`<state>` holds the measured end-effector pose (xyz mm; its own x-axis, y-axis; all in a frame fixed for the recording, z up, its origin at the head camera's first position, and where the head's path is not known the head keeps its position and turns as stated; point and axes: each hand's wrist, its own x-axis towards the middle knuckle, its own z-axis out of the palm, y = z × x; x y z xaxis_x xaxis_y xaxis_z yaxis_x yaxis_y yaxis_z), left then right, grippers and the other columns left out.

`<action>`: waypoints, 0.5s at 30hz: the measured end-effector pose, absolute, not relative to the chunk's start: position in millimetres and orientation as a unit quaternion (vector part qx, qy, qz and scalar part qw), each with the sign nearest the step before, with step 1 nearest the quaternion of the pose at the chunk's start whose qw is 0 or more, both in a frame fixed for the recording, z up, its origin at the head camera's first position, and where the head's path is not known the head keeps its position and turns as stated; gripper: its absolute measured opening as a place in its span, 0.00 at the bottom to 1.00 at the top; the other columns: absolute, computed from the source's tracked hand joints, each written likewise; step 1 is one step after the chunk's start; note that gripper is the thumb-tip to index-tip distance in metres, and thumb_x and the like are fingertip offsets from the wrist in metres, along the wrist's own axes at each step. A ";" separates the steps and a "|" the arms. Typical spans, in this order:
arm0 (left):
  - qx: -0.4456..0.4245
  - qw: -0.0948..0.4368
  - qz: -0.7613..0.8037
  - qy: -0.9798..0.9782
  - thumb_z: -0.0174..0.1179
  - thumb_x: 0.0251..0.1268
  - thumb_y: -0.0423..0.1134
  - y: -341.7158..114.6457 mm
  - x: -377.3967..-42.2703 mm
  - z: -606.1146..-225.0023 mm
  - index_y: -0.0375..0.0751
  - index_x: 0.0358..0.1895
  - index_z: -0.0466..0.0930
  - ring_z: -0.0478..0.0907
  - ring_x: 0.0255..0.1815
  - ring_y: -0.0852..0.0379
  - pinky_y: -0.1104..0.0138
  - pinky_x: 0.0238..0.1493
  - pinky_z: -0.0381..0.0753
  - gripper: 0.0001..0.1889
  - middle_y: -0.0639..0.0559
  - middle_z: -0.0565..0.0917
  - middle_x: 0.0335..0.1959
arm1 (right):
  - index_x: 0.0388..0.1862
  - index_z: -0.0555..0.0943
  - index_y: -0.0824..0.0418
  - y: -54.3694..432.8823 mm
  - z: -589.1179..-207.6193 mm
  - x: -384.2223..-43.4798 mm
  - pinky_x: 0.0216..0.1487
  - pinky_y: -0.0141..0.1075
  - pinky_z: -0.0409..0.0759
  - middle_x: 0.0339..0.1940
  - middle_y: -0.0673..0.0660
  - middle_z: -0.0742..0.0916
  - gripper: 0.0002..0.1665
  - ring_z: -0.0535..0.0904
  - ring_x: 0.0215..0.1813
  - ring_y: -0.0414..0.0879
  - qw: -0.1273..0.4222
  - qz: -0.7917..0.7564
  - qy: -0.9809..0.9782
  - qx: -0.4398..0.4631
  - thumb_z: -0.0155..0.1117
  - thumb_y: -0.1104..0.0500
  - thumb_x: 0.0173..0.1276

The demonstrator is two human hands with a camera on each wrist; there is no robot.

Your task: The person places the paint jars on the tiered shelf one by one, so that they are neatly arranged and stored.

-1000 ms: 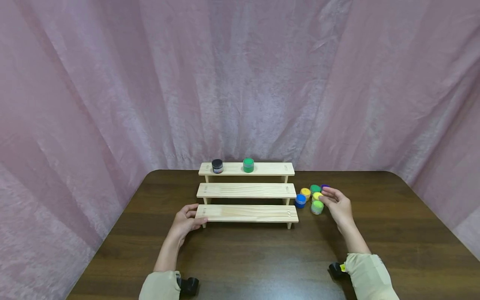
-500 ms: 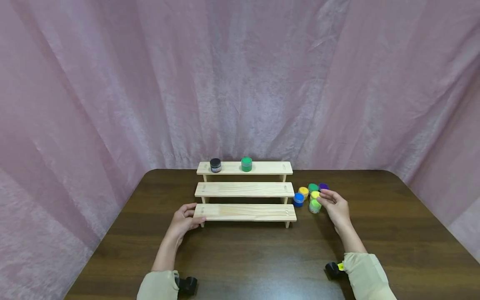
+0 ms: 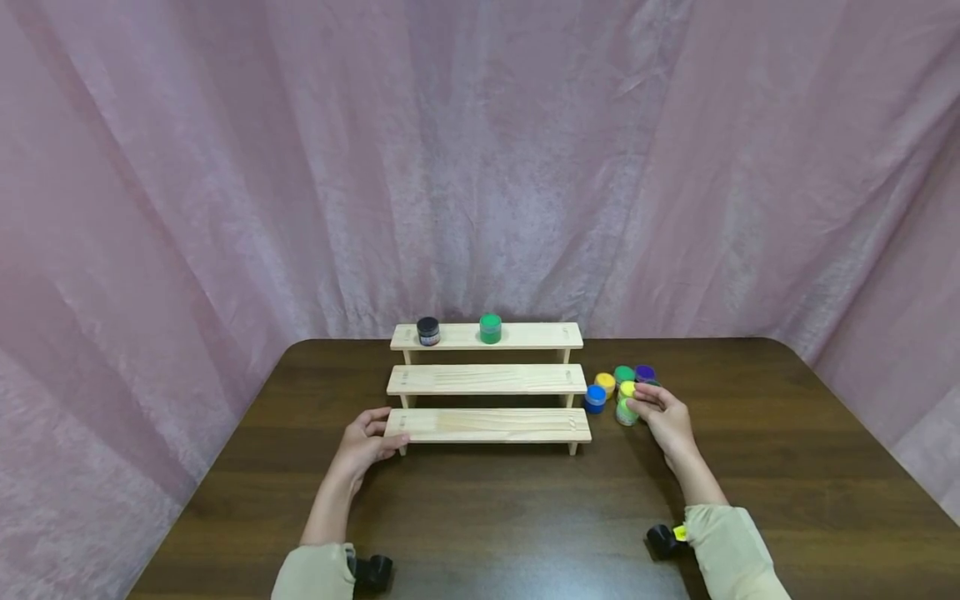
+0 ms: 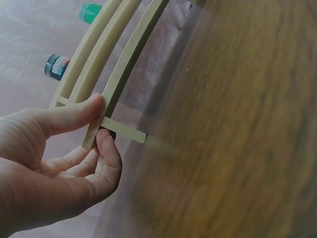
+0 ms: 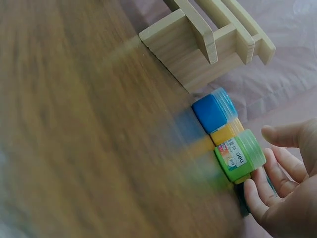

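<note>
My left hand (image 3: 362,443) grips the left end of a three-tier wooden display rack (image 3: 487,380), thumb over the lowest shelf and fingers beneath it. My right hand (image 3: 666,423) is at a cluster of small paint jars right of the rack. Its thumb and fingers are spread apart beside the light green jar (image 5: 235,157); in the right wrist view the thumb stands off that jar's lid. A yellow jar (image 3: 627,388) sits just behind, and a dark jar is mostly hidden by the fingers. On the top shelf stand a black jar (image 3: 428,332) and a green jar (image 3: 491,328).
In the same cluster are a blue jar (image 3: 595,400) close to the rack's right side, an orange-yellow jar (image 3: 604,384), another green jar (image 3: 623,374) and a purple jar (image 3: 644,372). A pink curtain (image 3: 480,167) hangs behind the brown table (image 3: 480,517).
My right hand has shifted slightly left and down toward the light green jar, uncovering more of the purple jar. The left hand keeps its grip on the rack. The head view has drifted slightly.
</note>
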<state>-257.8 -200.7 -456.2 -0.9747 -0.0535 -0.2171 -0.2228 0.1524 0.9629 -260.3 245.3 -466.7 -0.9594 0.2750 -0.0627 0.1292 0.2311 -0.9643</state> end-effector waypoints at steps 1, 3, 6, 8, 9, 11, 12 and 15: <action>-0.091 0.066 0.645 0.756 0.68 0.55 0.27 -200.9 -258.1 -457.1 0.28 0.66 0.64 0.77 0.27 0.65 0.73 0.31 0.77 0.34 0.45 0.83 0.42 | 0.67 0.70 0.67 245.5 -467.5 -259.7 0.45 0.15 0.72 0.37 0.31 0.80 0.30 0.72 0.40 0.18 0.060 0.603 -0.785 -0.132 0.63 0.58 0.69; -0.091 0.067 0.644 0.757 0.68 0.56 0.27 -201.1 -258.6 -458.6 0.28 0.66 0.63 0.77 0.27 0.65 0.73 0.31 0.77 0.34 0.45 0.83 0.43 | 0.66 0.71 0.67 245.8 -469.0 -259.0 0.45 0.15 0.72 0.37 0.31 0.80 0.30 0.72 0.40 0.18 0.065 0.601 -0.786 -0.131 0.63 0.57 0.69; -0.091 0.066 0.642 0.758 0.68 0.56 0.27 -200.9 -259.3 -459.3 0.29 0.67 0.63 0.77 0.27 0.65 0.72 0.31 0.77 0.35 0.43 0.83 0.44 | 0.65 0.72 0.68 245.8 -471.0 -258.9 0.45 0.15 0.72 0.37 0.32 0.81 0.30 0.72 0.39 0.19 0.072 0.596 -0.789 -0.131 0.65 0.56 0.68; -0.091 0.066 0.640 0.760 0.68 0.56 0.28 -200.9 -259.1 -458.2 0.29 0.67 0.63 0.77 0.27 0.66 0.73 0.32 0.77 0.35 0.43 0.82 0.45 | 0.64 0.72 0.69 245.2 -471.3 -259.5 0.43 0.15 0.72 0.35 0.32 0.80 0.30 0.72 0.38 0.19 0.072 0.595 -0.789 -0.135 0.66 0.56 0.67; -0.093 0.066 0.639 0.761 0.68 0.56 0.28 -200.9 -258.8 -457.7 0.29 0.67 0.63 0.77 0.27 0.66 0.73 0.32 0.77 0.34 0.43 0.82 0.45 | 0.63 0.73 0.69 244.9 -471.4 -259.6 0.43 0.15 0.72 0.34 0.32 0.81 0.30 0.72 0.37 0.19 0.070 0.592 -0.791 -0.138 0.66 0.56 0.67; -0.095 0.066 0.637 0.762 0.68 0.56 0.28 -201.1 -258.3 -457.0 0.29 0.67 0.64 0.77 0.27 0.66 0.73 0.32 0.77 0.34 0.43 0.82 0.45 | 0.62 0.73 0.70 244.5 -471.6 -259.9 0.42 0.16 0.72 0.34 0.34 0.81 0.30 0.72 0.37 0.20 0.067 0.586 -0.794 -0.145 0.67 0.55 0.66; -0.094 0.067 0.636 0.763 0.68 0.57 0.28 -201.1 -258.1 -456.6 0.29 0.66 0.64 0.77 0.27 0.66 0.73 0.32 0.77 0.34 0.43 0.82 0.45 | 0.61 0.74 0.70 244.2 -471.7 -259.8 0.42 0.16 0.72 0.34 0.35 0.81 0.30 0.72 0.37 0.20 0.064 0.584 -0.796 -0.146 0.68 0.54 0.66; -0.098 0.068 0.635 0.763 0.68 0.57 0.28 -201.2 -257.9 -455.8 0.30 0.66 0.64 0.77 0.27 0.66 0.73 0.32 0.77 0.33 0.43 0.82 0.45 | 0.61 0.74 0.68 244.0 -472.0 -259.9 0.42 0.17 0.72 0.38 0.39 0.81 0.31 0.72 0.38 0.22 0.053 0.567 -0.809 -0.146 0.68 0.51 0.66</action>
